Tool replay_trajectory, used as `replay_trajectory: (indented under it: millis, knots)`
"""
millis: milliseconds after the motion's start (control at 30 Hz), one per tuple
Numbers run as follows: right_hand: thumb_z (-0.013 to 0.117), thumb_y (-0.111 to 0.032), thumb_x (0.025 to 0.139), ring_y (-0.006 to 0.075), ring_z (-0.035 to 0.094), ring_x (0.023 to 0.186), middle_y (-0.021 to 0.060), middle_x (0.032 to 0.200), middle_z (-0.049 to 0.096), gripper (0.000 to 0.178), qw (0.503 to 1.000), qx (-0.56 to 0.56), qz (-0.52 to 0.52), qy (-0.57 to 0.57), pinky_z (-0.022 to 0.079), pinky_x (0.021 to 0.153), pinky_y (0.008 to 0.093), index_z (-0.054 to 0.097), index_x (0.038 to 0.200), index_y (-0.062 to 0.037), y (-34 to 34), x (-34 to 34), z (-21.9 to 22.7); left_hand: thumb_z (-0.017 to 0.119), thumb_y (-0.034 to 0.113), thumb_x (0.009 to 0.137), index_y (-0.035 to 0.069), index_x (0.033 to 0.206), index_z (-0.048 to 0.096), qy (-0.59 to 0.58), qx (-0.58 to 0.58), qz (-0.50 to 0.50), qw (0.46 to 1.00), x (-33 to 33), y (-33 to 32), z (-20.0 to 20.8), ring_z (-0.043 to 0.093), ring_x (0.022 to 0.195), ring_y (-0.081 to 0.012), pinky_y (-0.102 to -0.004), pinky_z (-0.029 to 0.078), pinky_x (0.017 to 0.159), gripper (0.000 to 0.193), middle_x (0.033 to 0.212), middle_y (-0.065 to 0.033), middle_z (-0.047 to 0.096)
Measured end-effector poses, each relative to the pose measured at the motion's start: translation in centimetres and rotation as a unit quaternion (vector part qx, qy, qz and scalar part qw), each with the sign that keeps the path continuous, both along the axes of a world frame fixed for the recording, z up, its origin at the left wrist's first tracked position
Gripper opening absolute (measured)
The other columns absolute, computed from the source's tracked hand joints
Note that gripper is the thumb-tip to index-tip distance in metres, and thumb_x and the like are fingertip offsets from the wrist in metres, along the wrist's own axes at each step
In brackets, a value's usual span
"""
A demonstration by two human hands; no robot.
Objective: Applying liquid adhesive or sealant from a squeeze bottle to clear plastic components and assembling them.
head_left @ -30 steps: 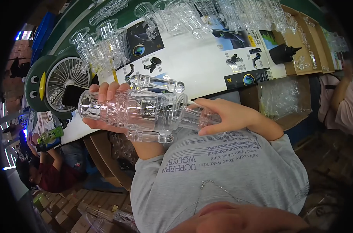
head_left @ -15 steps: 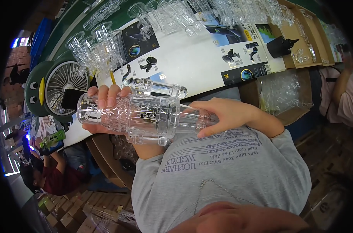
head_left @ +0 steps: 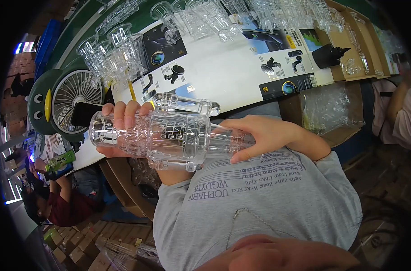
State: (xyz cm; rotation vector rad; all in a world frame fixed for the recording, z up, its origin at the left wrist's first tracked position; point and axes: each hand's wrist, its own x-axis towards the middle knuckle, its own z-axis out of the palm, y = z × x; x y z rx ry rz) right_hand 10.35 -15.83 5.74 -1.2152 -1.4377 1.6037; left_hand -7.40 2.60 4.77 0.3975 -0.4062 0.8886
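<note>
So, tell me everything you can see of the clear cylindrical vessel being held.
The clear glassy-looking cylindrical vessel is held sideways near the grey shirt. A round rim forms its left end; rings circle its middle; slim clear tubes run along its upper and lower sides. The left grip wraps its left part, the right grip its narrower right end. Whether that end is separate is unclear.

Clear, colourless tiered tubular vessel (head_left: 177, 136). Grey short-sleeved fabric shirt (head_left: 277, 198), purple lettering (head_left: 210, 190). Dark-green round bird-faced fan (head_left: 70, 86), yellow beak (head_left: 48, 105). Black nozzled bottle (head_left: 325, 57). White flat card sheet (head_left: 210, 67), black panels (head_left: 272, 91).
</note>
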Motion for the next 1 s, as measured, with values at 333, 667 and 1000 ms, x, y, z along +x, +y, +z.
replay_trajectory:
  millis: [333, 667, 1000]
  knots:
    - [0.07, -0.034, 0.069, 0.0162, 0.055, 0.059, 0.0074, 0.067, 0.057, 0.066, 1.0, -0.007, -0.004, -0.028, 0.04, 0.055, 0.0267, 0.043, 0.121, -0.0038, 0.7, -0.1, 0.3, 0.068, 0.039, 0.069, 0.008, 0.107, 0.041, -0.004, -0.027, 0.018, 0.999, 0.8, 0.1, 0.3, 0.049, 0.076, -0.0132, -0.0375, 0.035, 0.079, 0.055, 0.081, -0.0011, 0.05]
    - [0.076, -0.025, 0.058, 0.025, 0.059, 0.067, 0.009, 0.076, 0.057, 0.056, 0.938, 0.202, -0.117, -0.258, 0.046, 0.058, 0.0313, 0.05, 0.102, -0.0034, 1.0, -1.0, -0.1, 0.072, 0.035, 0.067, 0.006, 0.108, 0.039, 0.095, 0.188, 0.24, 0.948, 0.2, -4.5, 2.9, 0.054, 0.088, -0.0274, -0.0496, 0.034, 0.091, 0.06, 0.084, -0.0099, 0.054]
    - [0.077, -0.021, 0.051, 0.0308, 0.055, 0.055, 0.0103, 0.065, 0.055, 0.039, 0.881, 0.377, -0.135, -0.251, 0.041, 0.049, 0.0363, 0.056, 0.08, -0.005, 2.4, -3.6, -1.3, 0.068, 0.033, 0.074, 0.002, 0.101, 0.037, -0.016, 0.368, 0.309, 0.877, -2.5, -5.6, 6.7, 0.061, 0.066, -0.0281, -0.0388, 0.049, 0.06, 0.051, 0.077, -0.0164, 0.059]
